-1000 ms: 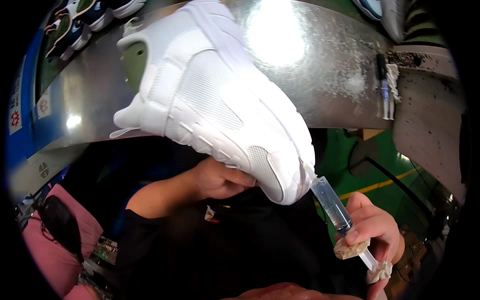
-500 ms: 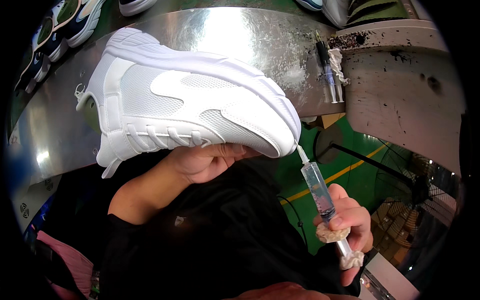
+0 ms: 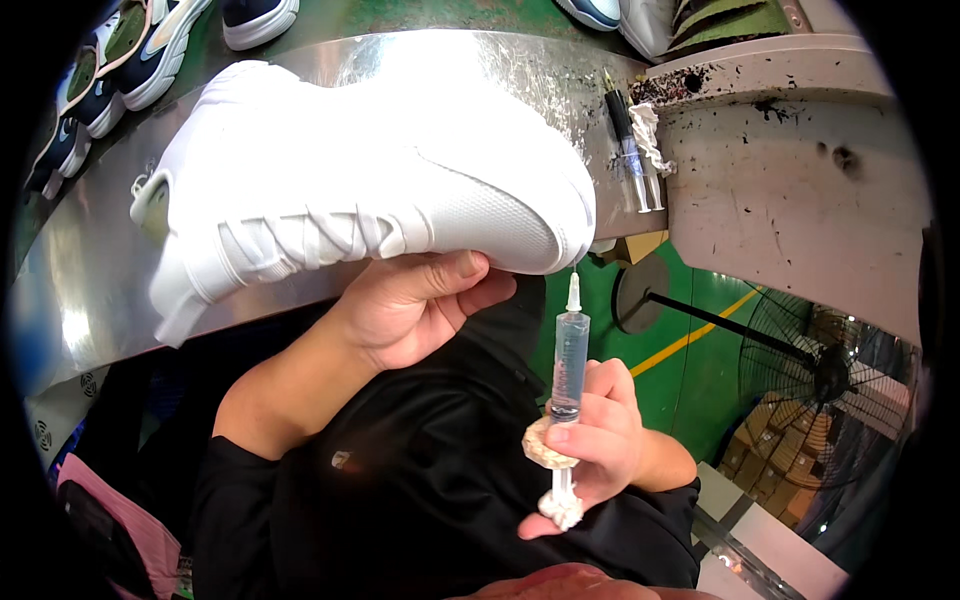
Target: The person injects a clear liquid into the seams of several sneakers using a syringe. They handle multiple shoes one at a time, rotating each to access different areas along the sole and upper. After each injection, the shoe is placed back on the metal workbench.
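Note:
A white sneaker lies on its side over the metal bench, sole edge away from me and toe to the right. My left hand grips it from the near side by the laces and toe box; some fingers are hidden beneath the shoe. My right hand is closed around a clear syringe held nearly upright in view, with clear liquid in its barrel. Its needle tip meets the toe, near the seam of upper and sole. Pale wrapping covers the syringe's finger flange and plunger end.
On the metal bench at right lies a black-capped syringe beside crumpled white material. Navy-and-white shoes stand at the far left. A stained grey panel and a black fan are on the right.
The sneaker has rolled slightly, showing more of its toe top and less of its side. My right hand and syringe have shifted left, and the syringe is more upright.

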Demonstrator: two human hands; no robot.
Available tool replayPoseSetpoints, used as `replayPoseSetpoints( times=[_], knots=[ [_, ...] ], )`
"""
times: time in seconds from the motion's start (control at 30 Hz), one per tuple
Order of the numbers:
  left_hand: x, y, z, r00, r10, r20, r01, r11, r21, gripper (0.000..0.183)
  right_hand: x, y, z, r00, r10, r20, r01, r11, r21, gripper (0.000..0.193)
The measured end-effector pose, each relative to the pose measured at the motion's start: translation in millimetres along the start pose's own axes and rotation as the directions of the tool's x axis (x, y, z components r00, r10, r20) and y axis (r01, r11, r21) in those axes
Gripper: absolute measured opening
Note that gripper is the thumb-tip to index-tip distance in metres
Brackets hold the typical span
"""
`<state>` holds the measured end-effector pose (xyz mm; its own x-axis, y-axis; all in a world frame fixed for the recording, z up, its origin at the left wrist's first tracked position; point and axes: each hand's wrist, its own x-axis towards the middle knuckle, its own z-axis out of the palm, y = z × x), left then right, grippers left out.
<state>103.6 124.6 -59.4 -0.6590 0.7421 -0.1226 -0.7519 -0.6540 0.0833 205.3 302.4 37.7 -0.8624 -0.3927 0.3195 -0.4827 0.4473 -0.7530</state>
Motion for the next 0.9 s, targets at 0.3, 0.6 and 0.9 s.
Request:
replayPoseSetpoints(
  times=[0.3,0.6,0.9],
  knots=[
    [1,5,26,0.998,-0.024,-0.058,0.025,1.000,0.010,0.034,3,15,13,0.988,-0.155,-0.017,0.148,0.965,-0.217,0.059],
    [-75,11,-2,0.989,-0.006,-0.150,0.005,1.000,-0.009,0.059,-3,65,10,0.983,-0.068,-0.170,0.037,0.983,-0.178,0.090],
    [-119,67,16,0.843,0.355,-0.404,-0.049,0.800,0.599,0.087,41,150,25,0.957,-0.009,-0.288,-0.048,0.981,-0.190,0.085]
  ],
)
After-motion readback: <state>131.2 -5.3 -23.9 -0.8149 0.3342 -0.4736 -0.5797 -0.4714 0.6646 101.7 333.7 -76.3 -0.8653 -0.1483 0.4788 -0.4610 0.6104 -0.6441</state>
